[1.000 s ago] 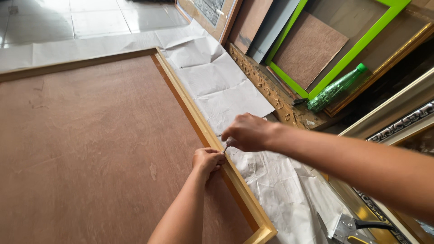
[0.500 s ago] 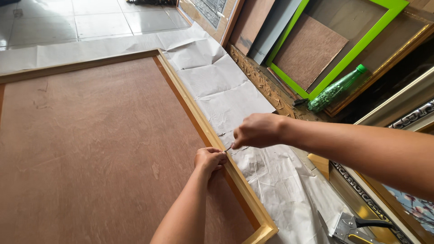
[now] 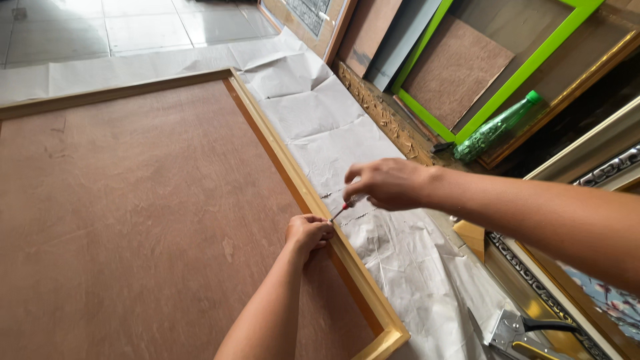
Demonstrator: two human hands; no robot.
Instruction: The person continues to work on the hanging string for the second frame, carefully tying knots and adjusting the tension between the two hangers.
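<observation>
Red-handled and thin, a small screwdriver [image 3: 341, 209] sits pinched in the grip of the right hand [image 3: 389, 184], its fingers closed together around the handle and its metal tip slanting down toward seven o'clock. That tip meets the inner edge of the pale wooden frame [image 3: 301, 189], right where the left hand [image 3: 308, 232] rests. The left hand's grip is curled shut, fingertips pressed against the frame rail and the brown backing board [image 3: 133, 220]; whether it holds anything small between them cannot be told.

Outward from the hands, the backing board fills the frame toward nine o'clock, its surface reddish-brown plywood with faint scuffs. The frame rail runs from eleven o'clock down to a mitred corner at five o'clock. Beneath and beside it, toward three o'clock, lies creased white paper [image 3: 320, 113] spread over the tiled floor [image 3: 120, 27].

At one o'clock, other picture frames lean stacked: a bright green frame [image 3: 527, 67] around a brown board, and a carved gilded frame [image 3: 380, 113]. A green plastic bottle [image 3: 497, 127] lies on its side against them. At four o'clock, near the picture's lower edge, a metal staple gun [image 3: 517, 333] with a black handle rests on the paper.
</observation>
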